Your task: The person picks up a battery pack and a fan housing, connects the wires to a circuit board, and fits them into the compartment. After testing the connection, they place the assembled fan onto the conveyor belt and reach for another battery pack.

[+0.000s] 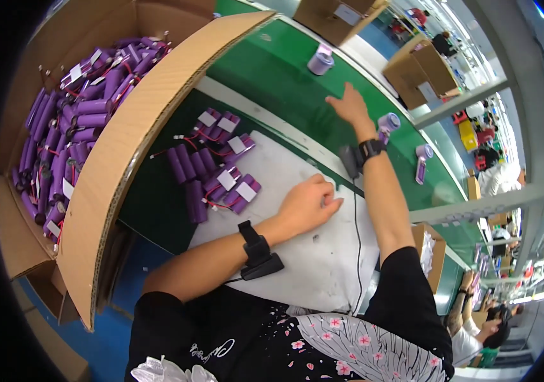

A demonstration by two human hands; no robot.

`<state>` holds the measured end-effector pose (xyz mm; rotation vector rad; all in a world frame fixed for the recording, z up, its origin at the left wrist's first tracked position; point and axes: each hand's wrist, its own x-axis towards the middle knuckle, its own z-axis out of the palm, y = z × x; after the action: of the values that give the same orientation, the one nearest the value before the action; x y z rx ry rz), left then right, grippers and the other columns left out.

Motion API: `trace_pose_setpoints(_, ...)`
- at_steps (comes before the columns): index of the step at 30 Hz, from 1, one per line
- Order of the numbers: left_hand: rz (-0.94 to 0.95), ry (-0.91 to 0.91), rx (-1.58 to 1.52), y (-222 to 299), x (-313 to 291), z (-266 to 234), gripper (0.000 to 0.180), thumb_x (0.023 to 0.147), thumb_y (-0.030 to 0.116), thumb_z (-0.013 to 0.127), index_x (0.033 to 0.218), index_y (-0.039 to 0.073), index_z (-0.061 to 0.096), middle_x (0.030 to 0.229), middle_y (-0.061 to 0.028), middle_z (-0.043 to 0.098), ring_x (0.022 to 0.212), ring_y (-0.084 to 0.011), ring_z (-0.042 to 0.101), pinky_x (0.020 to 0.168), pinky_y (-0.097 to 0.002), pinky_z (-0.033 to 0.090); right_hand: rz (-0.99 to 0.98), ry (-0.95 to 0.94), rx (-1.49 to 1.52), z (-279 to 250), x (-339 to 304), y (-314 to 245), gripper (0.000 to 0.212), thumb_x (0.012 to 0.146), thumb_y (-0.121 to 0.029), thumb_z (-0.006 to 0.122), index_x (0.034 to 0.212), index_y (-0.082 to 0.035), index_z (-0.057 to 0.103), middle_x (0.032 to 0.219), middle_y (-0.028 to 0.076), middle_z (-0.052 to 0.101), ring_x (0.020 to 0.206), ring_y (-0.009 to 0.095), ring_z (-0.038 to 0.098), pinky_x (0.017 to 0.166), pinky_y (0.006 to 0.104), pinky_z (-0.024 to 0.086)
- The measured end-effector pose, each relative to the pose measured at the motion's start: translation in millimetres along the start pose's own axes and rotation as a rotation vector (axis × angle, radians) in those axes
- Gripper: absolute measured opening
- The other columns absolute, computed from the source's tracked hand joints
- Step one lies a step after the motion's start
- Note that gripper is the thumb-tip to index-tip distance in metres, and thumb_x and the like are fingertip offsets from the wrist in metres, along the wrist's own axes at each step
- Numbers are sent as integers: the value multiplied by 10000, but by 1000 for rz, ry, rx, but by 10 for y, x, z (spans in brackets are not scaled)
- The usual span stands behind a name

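My left hand (310, 205) is closed in a loose curl above a white sheet (297, 251), with nothing showing in its fingers. My right hand (352, 107) reaches out over a green conveyor belt (284, 70), index finger and thumb stretched apart and no object in it. Nearest to it, on the belt, are a pale purple cylinder-shaped item (321, 62) farther off and another pale purple item (388, 122) beside my right wrist. Left of the sheet lie several purple battery packs (226, 179) with white labels and thin red wires.
A large cardboard box (151, 108) full of purple battery packs (90, 105) stands at the left. A third pale purple item (423, 159) lies along the belt. Cardboard boxes (421, 70) stand beyond it. A black cable (357, 254) crosses the sheet. Another person's arm (459, 305) shows at right.
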<state>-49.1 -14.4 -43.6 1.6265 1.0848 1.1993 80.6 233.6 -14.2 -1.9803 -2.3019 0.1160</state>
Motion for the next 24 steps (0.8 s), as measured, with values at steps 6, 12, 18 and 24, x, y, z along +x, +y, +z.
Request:
trace_pose_setpoints(6,2,-32,-92,-71,-63,-95,271,832,216,669,692,60,499,809,-101,514,656,-298,551,612,-400,455,-192,113,-41,560,1078,53,917,701,-456,772,1417,-77,344,1299,294,502,1253,422,451,998,473,435)
trace_pose_setpoints(12,-23,-111,-130,-94,-262,-90,254,847,224,649,719,67,497,851,-107,515,670,-308,554,618,-410,459,-46,-95,10,475,1108,54,844,691,-420,778,1378,-129,383,1267,247,516,1107,363,557,836,408,523)
trace_pose_setpoints(18,67,52,-149,-199,-298,9,227,881,235,619,836,54,491,861,-107,526,650,-280,560,609,-389,464,-34,-427,353,-403,65,-199,675,708,-156,746,1310,-101,445,1169,149,525,954,214,611,631,274,528)
trace_pose_setpoints(24,-310,14,-620,-170,-258,142,270,943,290,569,946,27,508,902,-93,586,667,-195,609,592,-329,472,-276,-459,463,-1024,-1632,-185,790,604,29,663,1340,-87,401,1219,128,451,1148,228,488,939,354,449)
